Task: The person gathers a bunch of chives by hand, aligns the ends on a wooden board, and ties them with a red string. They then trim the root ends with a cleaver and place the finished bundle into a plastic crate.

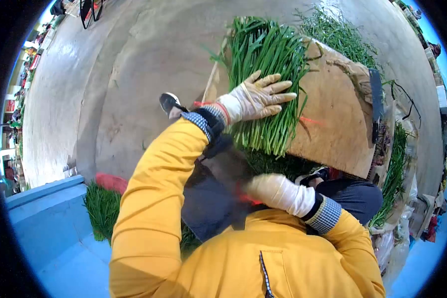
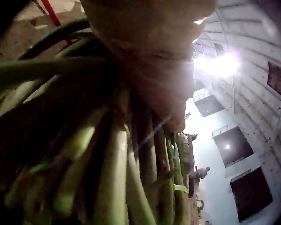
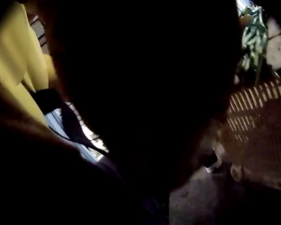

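In the head view, my gloved left hand [image 1: 263, 97] lies palm down with straight, spread fingers across a thick bundle of garlic chives [image 1: 265, 54]. The pale cut stems [image 2: 112, 173] fill the lower left wrist view, below that hand. The bundle rests on a wooden board [image 1: 333, 114], its leaves toward the far edge. My gloved right hand [image 1: 278, 192] is blurred by motion, low over the lap; I cannot tell whether it holds anything. A red patch [image 1: 248, 196] shows at its fingers. The right wrist view is mostly dark.
More loose greens [image 1: 337, 35] lie beyond the board's far right corner. A dark strip [image 1: 376, 99] stands along its right edge. A slatted basket [image 3: 257, 117] shows in the right wrist view. Another green bunch [image 1: 102, 211] lies by a blue ledge [image 1: 49, 198] at left.
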Demonstrator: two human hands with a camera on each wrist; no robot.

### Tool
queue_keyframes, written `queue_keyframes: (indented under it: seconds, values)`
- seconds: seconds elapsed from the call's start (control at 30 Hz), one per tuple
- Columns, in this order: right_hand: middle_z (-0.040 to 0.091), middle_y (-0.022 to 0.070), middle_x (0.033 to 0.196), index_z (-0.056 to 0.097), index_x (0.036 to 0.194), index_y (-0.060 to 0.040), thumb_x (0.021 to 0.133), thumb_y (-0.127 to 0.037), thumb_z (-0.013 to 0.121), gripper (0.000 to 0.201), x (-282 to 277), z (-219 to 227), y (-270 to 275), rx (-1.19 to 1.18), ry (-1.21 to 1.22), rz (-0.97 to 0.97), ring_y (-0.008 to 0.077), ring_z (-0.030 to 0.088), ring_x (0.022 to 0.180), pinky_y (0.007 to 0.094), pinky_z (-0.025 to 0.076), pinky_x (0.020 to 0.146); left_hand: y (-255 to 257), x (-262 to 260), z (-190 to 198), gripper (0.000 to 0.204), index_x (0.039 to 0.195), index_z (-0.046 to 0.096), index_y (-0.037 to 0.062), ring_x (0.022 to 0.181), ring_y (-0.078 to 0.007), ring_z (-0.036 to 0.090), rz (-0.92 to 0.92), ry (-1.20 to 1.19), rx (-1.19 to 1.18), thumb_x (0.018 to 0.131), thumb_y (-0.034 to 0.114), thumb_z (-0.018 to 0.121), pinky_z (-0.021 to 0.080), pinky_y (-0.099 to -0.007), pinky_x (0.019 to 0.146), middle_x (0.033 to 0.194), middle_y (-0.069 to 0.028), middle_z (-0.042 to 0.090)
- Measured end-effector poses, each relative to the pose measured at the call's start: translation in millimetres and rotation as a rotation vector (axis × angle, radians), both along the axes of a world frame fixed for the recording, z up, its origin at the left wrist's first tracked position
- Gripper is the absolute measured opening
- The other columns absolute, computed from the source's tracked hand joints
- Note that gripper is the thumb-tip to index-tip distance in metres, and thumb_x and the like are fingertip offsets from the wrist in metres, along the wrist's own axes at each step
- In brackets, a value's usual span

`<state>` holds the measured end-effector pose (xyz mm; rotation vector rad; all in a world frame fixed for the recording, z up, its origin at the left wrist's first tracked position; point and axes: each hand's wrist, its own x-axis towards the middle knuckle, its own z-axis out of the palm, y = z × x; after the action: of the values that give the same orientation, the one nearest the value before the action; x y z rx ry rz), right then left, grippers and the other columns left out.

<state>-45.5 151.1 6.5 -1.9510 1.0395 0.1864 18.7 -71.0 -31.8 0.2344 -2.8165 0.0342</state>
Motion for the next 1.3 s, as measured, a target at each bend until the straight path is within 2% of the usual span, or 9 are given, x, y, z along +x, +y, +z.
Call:
queue_keyframes:
  seconds: [0.17, 0.33, 0.47, 0.6, 0.7, 0.87, 1.0, 1.13, 1.3]
  values:
    - [0.057, 0.0149, 0.086, 0.057, 0.095, -0.0057, 0.081, -0.012, 0.057, 0.015, -7, -10, -68, -0.893, 0.191, -0.585, 0.0310, 0.059, 0.082, 0.0366, 0.051, 0.069, 0, 0, 1, 0.055, 0.141, 0.035, 0.0336, 0.135, -0.0250, 0.030, -0.014, -0.005, 0.006, 0.088, 0.042, 0.046, 0.023, -0.0477, 0.106, 0.148, 0.0011, 0.032]
    - [0.060, 0.0147, 0.085, 0.059, 0.091, -0.0044, 0.080, -0.007, 0.054, 0.012, -3, -15, -33, -0.666, 0.199, -0.474, 0.0300, 0.060, 0.081, 0.0358, 0.050, 0.071, 1, -3, 1, 0.053, 0.140, 0.037, 0.0313, 0.134, -0.0256, 0.032, -0.020, -0.045, 0.064, 0.089, 0.040, 0.048, 0.023, -0.0488, 0.107, 0.146, -0.0010, 0.035]
    - [0.067, 0.0159, 0.080, 0.069, 0.078, -0.0072, 0.074, -0.010, 0.060, 0.010, -8, 7, 5, 0.139, -0.363, 0.003, 0.0274, 0.066, 0.076, 0.0365, 0.051, 0.072, -1, -1, -1, 0.053, 0.140, 0.036, 0.0312, 0.134, -0.0252, 0.032, -0.012, -0.039, 0.042, 0.089, 0.040, 0.047, 0.025, -0.0487, 0.106, 0.146, -0.0014, 0.035]
    - [0.061, 0.0127, 0.089, 0.060, 0.094, -0.0074, 0.080, -0.011, 0.056, 0.015, -19, 17, -40, -0.798, -0.077, -0.462, 0.0283, 0.063, 0.082, 0.0370, 0.051, 0.065, 0, -2, 1, 0.053, 0.140, 0.036, 0.0323, 0.135, -0.0241, 0.031, -0.013, -0.054, 0.043, 0.089, 0.041, 0.046, 0.023, -0.0486, 0.107, 0.148, -0.0001, 0.034]
    - [0.057, 0.0117, 0.083, 0.056, 0.092, -0.0078, 0.082, -0.009, 0.052, 0.011, -23, -5, -69, -0.925, 0.247, -0.463, 0.0253, 0.061, 0.076, 0.0342, 0.052, 0.062, 0, -1, 1, 0.052, 0.140, 0.036, 0.0341, 0.135, -0.0244, 0.032, -0.005, -0.033, -0.008, 0.089, 0.042, 0.045, 0.024, -0.0484, 0.107, 0.148, 0.0008, 0.033]
    - [0.061, 0.0109, 0.079, 0.060, 0.090, -0.0081, 0.081, -0.011, 0.055, 0.011, -20, 6, -50, -0.785, 0.294, -0.417, 0.0266, 0.064, 0.078, 0.0362, 0.053, 0.064, 0, -2, 2, 0.051, 0.139, 0.037, 0.0341, 0.134, -0.0240, 0.032, -0.004, -0.034, 0.034, 0.090, 0.043, 0.045, 0.025, -0.0471, 0.107, 0.147, 0.0013, 0.034]
    - [0.065, 0.0076, 0.081, 0.065, 0.085, -0.0101, 0.080, -0.012, 0.056, 0.010, -13, 42, -26, 0.177, -0.450, 0.061, 0.0230, 0.064, 0.081, 0.0313, 0.051, 0.069, -1, -1, -1, 0.051, 0.140, 0.036, 0.0343, 0.134, -0.0241, 0.032, -0.008, -0.023, 0.030, 0.091, 0.043, 0.045, 0.025, -0.0472, 0.106, 0.148, 0.0014, 0.034]
    - [0.064, 0.0103, 0.085, 0.062, 0.096, -0.0060, 0.087, -0.012, 0.051, 0.016, -5, -18, -72, -0.776, 0.006, -0.498, 0.0253, 0.063, 0.079, 0.0350, 0.051, 0.071, 0, -2, 0, 0.051, 0.140, 0.036, 0.0345, 0.134, -0.0242, 0.032, -0.012, -0.032, 0.027, 0.090, 0.042, 0.045, 0.025, -0.0473, 0.107, 0.148, 0.0009, 0.033]
    - [0.064, 0.0133, 0.085, 0.061, 0.104, -0.0030, 0.086, -0.008, 0.050, 0.021, 13, -26, -63, -0.652, 0.179, -0.511, 0.0289, 0.062, 0.072, 0.0369, 0.052, 0.067, 2, 0, 5, 0.051, 0.140, 0.036, 0.0344, 0.135, -0.0245, 0.031, -0.003, -0.042, 0.069, 0.090, 0.041, 0.046, 0.022, -0.0475, 0.108, 0.148, 0.0001, 0.032]
